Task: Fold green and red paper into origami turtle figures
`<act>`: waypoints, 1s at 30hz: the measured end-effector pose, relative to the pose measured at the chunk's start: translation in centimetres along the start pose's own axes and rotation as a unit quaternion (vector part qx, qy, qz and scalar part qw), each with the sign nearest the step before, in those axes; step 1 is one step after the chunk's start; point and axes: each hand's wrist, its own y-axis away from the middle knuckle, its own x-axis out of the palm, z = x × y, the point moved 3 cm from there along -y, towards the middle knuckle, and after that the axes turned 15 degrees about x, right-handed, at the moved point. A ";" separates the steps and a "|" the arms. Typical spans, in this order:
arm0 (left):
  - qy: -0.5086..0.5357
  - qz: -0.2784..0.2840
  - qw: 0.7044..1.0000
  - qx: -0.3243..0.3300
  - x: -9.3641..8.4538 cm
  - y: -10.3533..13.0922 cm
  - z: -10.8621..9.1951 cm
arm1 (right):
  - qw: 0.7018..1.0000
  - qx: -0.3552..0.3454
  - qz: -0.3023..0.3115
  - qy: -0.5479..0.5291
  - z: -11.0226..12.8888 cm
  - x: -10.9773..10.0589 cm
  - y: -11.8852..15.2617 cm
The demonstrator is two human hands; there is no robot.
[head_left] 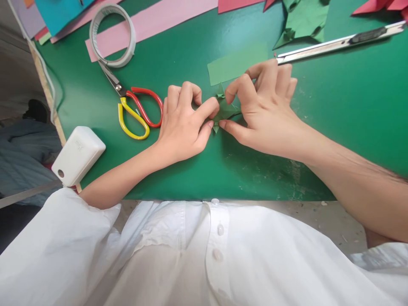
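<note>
- The left hand [188,121] has its thumb and forefinger closed on the left edge of a small folded piece of dark green paper [227,109], the other fingers curled above the tabletop.
- The right hand [270,106] works the same piece from the other side: its thumb tip is at the lower point and its bent forefinger near the upper corner, the two apart; whether they press on the paper I cannot tell.
- That piece sits between the two hands, over a glossy green tabletop [178,178], partly hidden by the fingers.
- Just beyond it lies a flat light green paper strip [237,66].
- Left of the left hand, close by, are metal scissors with one red and one yellow handle [135,102], blades running up to a pale roll of tape [116,63].
- The roll overlaps the end of a long pink paper strip [172,19].
- Beyond the right hand's knuckles, a slim silver utility knife with a dark slider [341,42] lies slantwise.
- Farther off is a larger creased green paper shape [306,21].
- A white rounded block [79,155] rests at the left table edge, near the left forearm.
</note>
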 end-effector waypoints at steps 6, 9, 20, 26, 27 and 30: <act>0.002 -0.006 1.000 0.006 0.0 0.1 0.2 | 1.000 -0.014 0.000 0.000 -0.1 0.1 -0.1; 0.013 -0.003 1.000 0.006 0.0 0.1 0.2 | 0.999 -0.032 -0.002 -0.001 -0.3 0.3 -0.1; 0.004 -0.002 1.000 -0.003 -0.1 0.0 -0.1 | 0.999 -0.048 0.012 0.010 -0.4 0.1 -0.1; 0.000 -0.001 1.000 0.004 0.0 0.1 0.1 | 0.999 -0.030 0.026 0.007 -0.3 0.0 -0.2; 0.000 0.000 1.000 0.002 -0.1 0.1 0.1 | 0.999 -0.029 0.026 0.009 -0.4 0.1 -0.2; 0.002 0.009 1.000 -0.009 0.0 0.0 0.0 | 0.999 -0.032 0.021 0.018 -0.5 0.2 -0.1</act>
